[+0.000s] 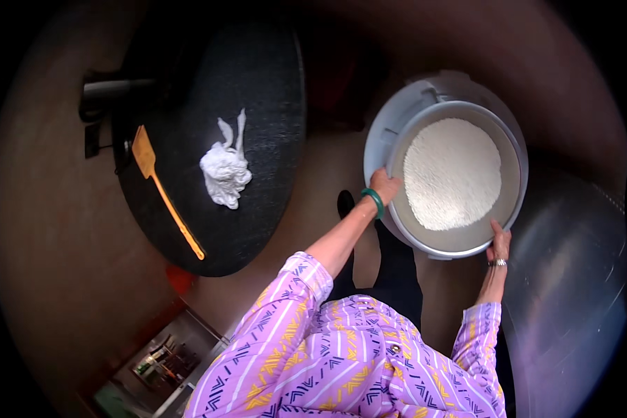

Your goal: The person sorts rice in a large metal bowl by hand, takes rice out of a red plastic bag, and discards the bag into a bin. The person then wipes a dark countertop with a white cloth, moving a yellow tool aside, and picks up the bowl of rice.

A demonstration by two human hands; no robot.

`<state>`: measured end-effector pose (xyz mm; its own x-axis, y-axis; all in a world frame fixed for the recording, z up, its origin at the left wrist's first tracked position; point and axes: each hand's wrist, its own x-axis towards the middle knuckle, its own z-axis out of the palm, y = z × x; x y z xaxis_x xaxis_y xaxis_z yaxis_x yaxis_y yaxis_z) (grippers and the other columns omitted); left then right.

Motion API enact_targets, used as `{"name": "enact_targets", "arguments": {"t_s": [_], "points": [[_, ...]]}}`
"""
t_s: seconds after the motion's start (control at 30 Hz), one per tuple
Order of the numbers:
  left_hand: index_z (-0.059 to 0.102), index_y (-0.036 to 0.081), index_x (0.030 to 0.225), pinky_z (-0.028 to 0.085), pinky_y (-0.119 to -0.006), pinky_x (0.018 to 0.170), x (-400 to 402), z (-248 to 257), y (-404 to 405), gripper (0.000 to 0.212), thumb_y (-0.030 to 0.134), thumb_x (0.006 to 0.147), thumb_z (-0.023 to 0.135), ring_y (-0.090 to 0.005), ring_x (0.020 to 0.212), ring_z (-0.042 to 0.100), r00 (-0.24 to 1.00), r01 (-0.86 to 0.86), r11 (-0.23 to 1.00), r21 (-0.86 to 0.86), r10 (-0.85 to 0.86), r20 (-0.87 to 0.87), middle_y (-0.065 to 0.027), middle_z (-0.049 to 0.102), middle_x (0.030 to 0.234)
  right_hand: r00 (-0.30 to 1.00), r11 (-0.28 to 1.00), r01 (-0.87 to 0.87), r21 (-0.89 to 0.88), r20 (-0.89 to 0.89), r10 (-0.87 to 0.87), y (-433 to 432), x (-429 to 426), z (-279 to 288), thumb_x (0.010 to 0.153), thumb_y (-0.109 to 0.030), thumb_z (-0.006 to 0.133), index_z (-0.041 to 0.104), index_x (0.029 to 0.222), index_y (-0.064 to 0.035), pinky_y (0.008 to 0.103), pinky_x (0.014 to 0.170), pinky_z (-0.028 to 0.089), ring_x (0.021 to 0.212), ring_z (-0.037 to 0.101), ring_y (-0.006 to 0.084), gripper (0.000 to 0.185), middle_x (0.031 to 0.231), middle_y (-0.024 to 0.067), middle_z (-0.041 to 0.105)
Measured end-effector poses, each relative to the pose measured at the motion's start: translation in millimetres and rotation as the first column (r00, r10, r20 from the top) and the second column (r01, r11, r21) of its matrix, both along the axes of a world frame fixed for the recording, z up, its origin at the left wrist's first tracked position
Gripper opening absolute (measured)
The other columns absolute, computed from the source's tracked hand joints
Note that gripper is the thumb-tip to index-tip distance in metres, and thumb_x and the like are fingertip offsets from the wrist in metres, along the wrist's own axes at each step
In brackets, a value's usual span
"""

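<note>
My left hand (384, 187), with a green bangle at its wrist, grips the left rim of a large round sieve (452, 245). On the lower right of the same rim is my right hand (498, 241), a metal-banded watch or bracelet at its wrist. A bed of white powder or fine grains (452, 172) lies in the sieve; which of these it is I cannot tell. Beneath and behind the sieve shows a wider grey tub or basin (384, 130), its inside mostly hidden.
To the left stands a dark oval-looking table (261, 209) bearing a crumpled white cloth (225, 175) and an orange fly swatter (145, 151). A shiny metal surface (559, 261) is close on the right. A doorway or window opening (162, 360) shows at the lower left.
</note>
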<state>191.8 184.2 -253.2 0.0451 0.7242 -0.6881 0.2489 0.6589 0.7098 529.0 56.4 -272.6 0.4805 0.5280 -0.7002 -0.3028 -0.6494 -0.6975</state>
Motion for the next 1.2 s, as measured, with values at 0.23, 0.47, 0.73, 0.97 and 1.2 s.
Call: {"name": "enact_targets", "arguments": {"t_s": [0.23, 0.47, 0.73, 0.97, 1.2], "points": [[0.057, -0.007, 0.098, 0.046, -0.034, 0.076, -40.7, 59.3, -13.2, 0.031, 0.009, 0.071, 0.052, -0.0284, 0.08, 0.061, 0.996, 0.045, 0.998, 0.041, -0.041, -0.084, -0.0224, 0.062, 0.087, 0.989, 0.984, -0.12, 0.13, 0.097, 0.108, 5.1, -31.0, 51.0, 0.075, -0.012, 0.062, 0.047, 0.112, 0.0024, 0.0324, 0.078, 0.046, 0.086, 0.056, 0.0193, 0.042, 0.099, 0.0088, 0.057], [0.057, -0.006, 0.096, 0.047, -0.026, 0.065, -124.0, 147.0, 5.1, 0.028, 0.005, 0.07, 0.051, -0.0131, 0.072, 0.057, 0.96, -0.251, 0.932, 0.262, 0.204, 0.192, -0.0079, 0.062, 0.081, 0.955, 0.921, -0.281, 0.271, 0.175, 0.24, 85.9, -125.7, 169.4, 0.075, -0.011, 0.058, 0.054, 0.101, 0.0051, 0.0291, 0.071, 0.043, 0.076, 0.054, 0.0158, 0.031, 0.088, 0.0076, 0.058], [0.056, -0.004, 0.096, 0.046, -0.026, 0.064, -217.4, 161.3, 47.5, 0.027, 0.001, 0.069, 0.054, -0.0143, 0.072, 0.058, 0.845, -0.43, 0.858, 0.281, 0.273, 0.46, -0.0071, 0.06, 0.083, 0.819, 0.802, -0.548, 0.237, 0.345, 0.458, 179.3, -212.9, 244.1, 0.073, -0.016, 0.058, 0.057, 0.092, 0.0059, 0.0273, 0.066, 0.041, 0.073, 0.053, 0.0151, 0.029, 0.082, 0.0076, 0.059], [0.05, -0.006, 0.106, 0.046, -0.03, 0.074, -276.4, 157.7, 54.1, 0.04, 0.004, 0.067, 0.057, -0.0209, 0.08, 0.058, 0.907, -0.382, 0.893, 0.238, 0.312, 0.284, -0.0143, 0.06, 0.091, 0.804, 0.826, -0.559, 0.078, 0.298, 0.515, 195.5, -265.8, 247.0, 0.072, -0.015, 0.057, 0.056, 0.092, 0.005, 0.0279, 0.06, 0.042, 0.068, 0.054, 0.0158, 0.029, 0.077, 0.0075, 0.057], [0.059, -0.007, 0.092, 0.048, -0.034, 0.076, -348.9, 156.6, 47.5, 0.041, 0.021, 0.064, 0.069, -0.0274, 0.083, 0.059, 0.96, -0.276, 0.891, 0.36, 0.241, 0.14, -0.0214, 0.058, 0.094, 0.731, 0.775, -0.631, -0.034, 0.307, 0.609, 216.1, -322.4, 261.9, 0.07, -0.018, 0.059, 0.057, 0.081, 0.0039, 0.0274, 0.053, 0.037, 0.061, 0.048, 0.0127, 0.025, 0.071, 0.0043, 0.054]]}}
